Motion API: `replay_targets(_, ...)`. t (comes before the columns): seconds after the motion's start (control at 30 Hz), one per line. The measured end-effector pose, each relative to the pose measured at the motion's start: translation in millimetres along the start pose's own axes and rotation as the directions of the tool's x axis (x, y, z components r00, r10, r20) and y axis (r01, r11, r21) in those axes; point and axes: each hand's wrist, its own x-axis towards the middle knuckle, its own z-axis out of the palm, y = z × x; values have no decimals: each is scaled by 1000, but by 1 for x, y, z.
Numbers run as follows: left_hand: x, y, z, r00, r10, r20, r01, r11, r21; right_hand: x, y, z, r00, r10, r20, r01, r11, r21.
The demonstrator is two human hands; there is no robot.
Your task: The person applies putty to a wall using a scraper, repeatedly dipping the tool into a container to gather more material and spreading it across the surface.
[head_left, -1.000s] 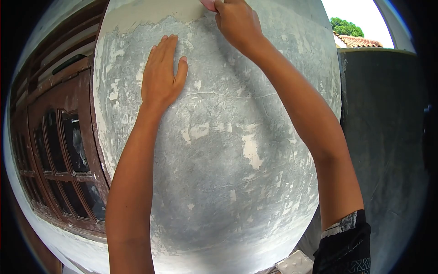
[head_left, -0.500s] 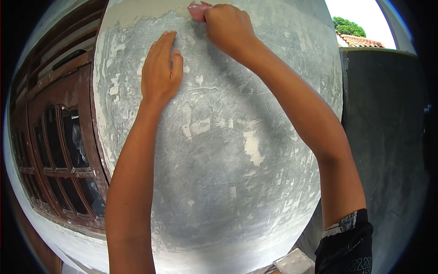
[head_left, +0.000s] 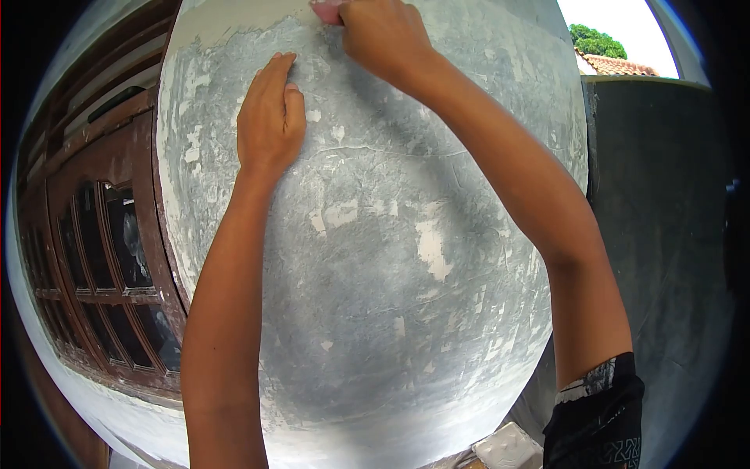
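In the head view, a grey plastered wall (head_left: 351, 273) bulges through the lens, with pale patches of filler over its surface. High on it, my right hand (head_left: 387, 35) grips a pink scraper (head_left: 328, 12); the tool's upper part is cut off by the frame's top edge. The scraper is at the border between the grey plaster and a smoother pale coat (head_left: 226, 17). Lower and to the left, my left hand (head_left: 269, 121) lies against the wall with fingers stretched out and nothing in it.
A brown wooden panelled frame with glass panes (head_left: 137, 234) stands left of the wall. On the right is a dark grey wall (head_left: 656, 195), with a tiled roof (head_left: 621, 66) and green tree (head_left: 598, 41) beyond. A pale, smeared block-like thing (head_left: 508, 449) sits low at bottom right.
My right hand has moved a little left and up with the scraper. My left hand has shifted slightly left, still flat against the wall.
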Motion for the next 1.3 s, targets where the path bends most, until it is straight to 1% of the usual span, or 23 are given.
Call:
replay_targets(0.07,0,-1,1,1000,8,4,-8,1000,10,27,28,16,961,74,-266,-33,987,158)
replay_targets(0.1,-1,-2,0,1000,12,2,-12,1000,22,35,42,26,962,77,-263,-35,986,162)
replay_targets(0.17,-1,-2,1,1000,17,2,-17,1000,21,44,66,34,981,160,-111,-169,983,-74)
replay_targets(0.2,0,-2,1,1000,22,-2,-22,1000,18,37,69,39,980,163,-111,-171,982,-73)
replay_targets(0.27,0,-1,0,1000,19,-2,-19,1000,16,17,68,45,993,106,51,-102,993,-65)
replay_targets(0.33,-1,-2,-1,1000,14,-2,-14,1000,10,-25,27,12,999,18,-43,-15,998,65)
replay_targets(0.37,-1,-2,-1,1000,12,-1,-12,1000,19,-39,9,-1,996,35,77,-32,999,-36)
replay_targets(0.4,0,-2,0,1000,13,3,-13,1000,26,-49,-3,-14,995,17,100,-22,999,47)
replay_targets(0.47,1,-1,1,1000,17,-1,-17,999,33,-40,11,0,999,25,-45,-22,997,74)
replay_targets(0.53,1,-2,1,1000,21,4,-21,999,47,-10,28,-10,990,112,-88,-99,985,144)
replay_targets(0.57,1,-3,2,1000,26,-1,-26,999,48,9,58,24,975,101,-200,-78,990,115)
replay_targets(0.6,-1,-3,2,1000,27,-1,-27,998,49,21,71,30,973,102,-205,-101,995,15)
replay_targets(0.67,-3,-2,1,1000,24,7,-25,999,45,34,83,35,986,160,48,-155,983,-93)
replay_targets(0.8,-1,0,0,1000,29,-3,-28,999,43,0,54,49,997,56,52,-53,997,-64)
replay_targets(0.87,-1,-1,0,999,33,-6,-33,999,39,-30,7,5,980,111,163,-97,991,-94)
replay_targets(0.9,0,-2,1,999,45,-4,-45,998,36,-28,2,-5,980,111,165,-96,991,-97)
replay_targets(0.97,2,-3,1,998,58,-12,-58,997,47,-19,-2,-19,987,127,101,-135,988,81)
replay_targets(1.0,1,-4,2,998,70,-7,-69,996,55,-1,9,-9,981,193,27,-195,963,185)
replay_targets(1.07,2,-3,3,996,77,-34,-76,996,49,29,40,10,977,201,-66,-193,975,106)
replay_targets(1.1,1,-2,3,995,84,-58,-82,996,42,38,54,22,977,204,-62,-196,974,110)
replay_targets(1.17,0,-1,2,995,79,-58,-77,996,41,50,63,32,964,263,35,-262,964,-48)
replay_targets(1.2,1,-1,2,996,76,-57,-74,997,38,45,59,36,964,264,32,-263,964,-48)
replay_targets(1.3,2,0,1,997,60,-43,-59,998,27,10,23,38,995,64,75,-68,997,43)
